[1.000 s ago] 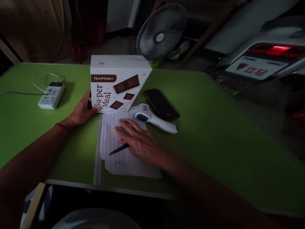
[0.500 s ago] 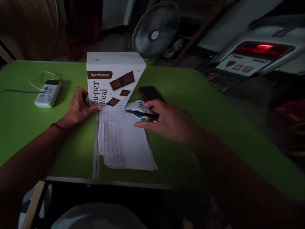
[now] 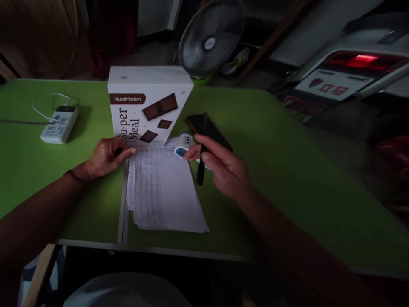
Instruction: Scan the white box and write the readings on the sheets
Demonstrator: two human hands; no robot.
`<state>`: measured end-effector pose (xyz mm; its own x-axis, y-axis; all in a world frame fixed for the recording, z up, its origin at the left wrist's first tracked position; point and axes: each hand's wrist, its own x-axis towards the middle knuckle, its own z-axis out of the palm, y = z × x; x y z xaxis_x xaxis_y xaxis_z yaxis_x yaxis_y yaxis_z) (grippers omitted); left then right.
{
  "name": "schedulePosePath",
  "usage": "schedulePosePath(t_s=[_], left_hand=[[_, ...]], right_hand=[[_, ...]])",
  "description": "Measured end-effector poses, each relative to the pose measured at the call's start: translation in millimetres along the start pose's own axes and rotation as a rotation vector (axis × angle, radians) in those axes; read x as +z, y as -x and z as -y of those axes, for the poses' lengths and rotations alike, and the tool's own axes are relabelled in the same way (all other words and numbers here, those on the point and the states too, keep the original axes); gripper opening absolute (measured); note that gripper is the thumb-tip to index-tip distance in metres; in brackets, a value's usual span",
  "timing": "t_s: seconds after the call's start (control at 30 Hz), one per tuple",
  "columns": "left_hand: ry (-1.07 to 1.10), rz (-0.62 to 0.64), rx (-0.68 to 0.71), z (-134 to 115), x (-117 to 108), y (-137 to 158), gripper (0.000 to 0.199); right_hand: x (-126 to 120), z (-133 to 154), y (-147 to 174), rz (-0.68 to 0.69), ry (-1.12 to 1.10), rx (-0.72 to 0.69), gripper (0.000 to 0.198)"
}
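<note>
My left hand rests at the lower left corner of a white NutriMotion box, by the top left of a stack of handwritten sheets. Its fingers are curled and the thumb points right; whether anything is in them is hidden. My right hand grips a black pen, held nearly upright just right of the sheets. Behind those fingers lies a white and blue handheld device, partly covered, that looks like a thermometer. A dark phone lies beyond it.
A white power strip with cables lies at the left of the green table. A metal seam runs along the sheets' left side. Past the far edge stand a fan and a vehicle's lit rear light.
My left hand has slid down from the box's side, its fingers now curled in front. My right hand has turned the pen from lying sideways to nearly upright and drawn slightly away from the box.
</note>
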<state>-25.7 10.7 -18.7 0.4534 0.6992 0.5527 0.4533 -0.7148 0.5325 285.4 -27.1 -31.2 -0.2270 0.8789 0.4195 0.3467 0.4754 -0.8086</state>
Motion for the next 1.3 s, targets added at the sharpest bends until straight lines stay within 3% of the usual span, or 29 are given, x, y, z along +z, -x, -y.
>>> schedulePosePath(t_s=[0.17, 0.33, 0.53, 0.77, 0.9, 1.07, 1.2, 1.3], left_hand=[[-0.024, 0.036, 0.018, 2, 1, -1, 0.041], [-0.047, 0.052, 0.024, 3, 4, 0, 0.040], [-0.065, 0.099, 0.026, 5, 5, 0, 0.038], [-0.047, 0.109, 0.054, 7, 7, 0, 0.037], [-0.024, 0.142, 0.018, 7, 6, 0, 0.039], [-0.069, 0.258, -0.057, 13, 3, 1, 0.030], [-0.226, 0.375, -0.114, 13, 3, 1, 0.063], [-0.330, 0.448, -0.139, 7, 3, 1, 0.059]], right_hand=[[5, 10, 3, 0.053, -0.109, -0.007, 0.044], [23, 9, 6, -0.079, -0.081, 0.024, 0.040], [34, 0, 4, -0.119, -0.132, 0.012, 0.058], [34, -7, -2, -0.172, -0.054, 0.214, 0.013], [34, -6, -2, -0.171, -0.117, 0.217, 0.011], [33, -6, -1, -0.160, -0.031, 0.171, 0.008], [31, -9, 1, -0.178, 0.025, 0.150, 0.009], [30, -11, 1, -0.222, 0.060, 0.130, 0.009]])
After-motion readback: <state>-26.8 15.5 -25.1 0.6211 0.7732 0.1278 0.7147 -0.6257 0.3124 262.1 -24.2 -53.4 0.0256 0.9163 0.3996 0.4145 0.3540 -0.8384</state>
